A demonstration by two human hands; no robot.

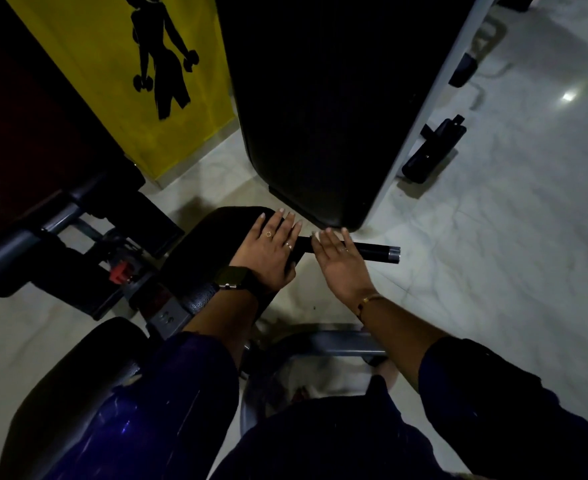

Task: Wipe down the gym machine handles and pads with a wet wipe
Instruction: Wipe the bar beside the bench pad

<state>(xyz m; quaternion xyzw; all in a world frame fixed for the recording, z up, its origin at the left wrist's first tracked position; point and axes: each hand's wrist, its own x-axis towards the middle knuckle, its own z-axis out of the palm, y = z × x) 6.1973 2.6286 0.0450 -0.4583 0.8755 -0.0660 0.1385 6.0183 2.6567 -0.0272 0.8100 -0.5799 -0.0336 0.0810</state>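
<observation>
A black machine pad [223, 233] lies in the middle of the view. My left hand [268, 252] rests flat on it with straight fingers. To its right a black handle bar [372, 252] with a grey end cap sticks out sideways. Over this bar my right hand [341, 265] lies with fingers straight and spread. No wet wipe shows in either hand; the scene is dark and anything under the palms is hidden.
A large black back pad [313, 109] on a grey frame rises ahead. A yellow wall panel [112, 81] with a black figure stands at the left. More dark pads and grey frame parts [60, 237] sit left and below. Pale marble floor [493, 254] spreads to the right.
</observation>
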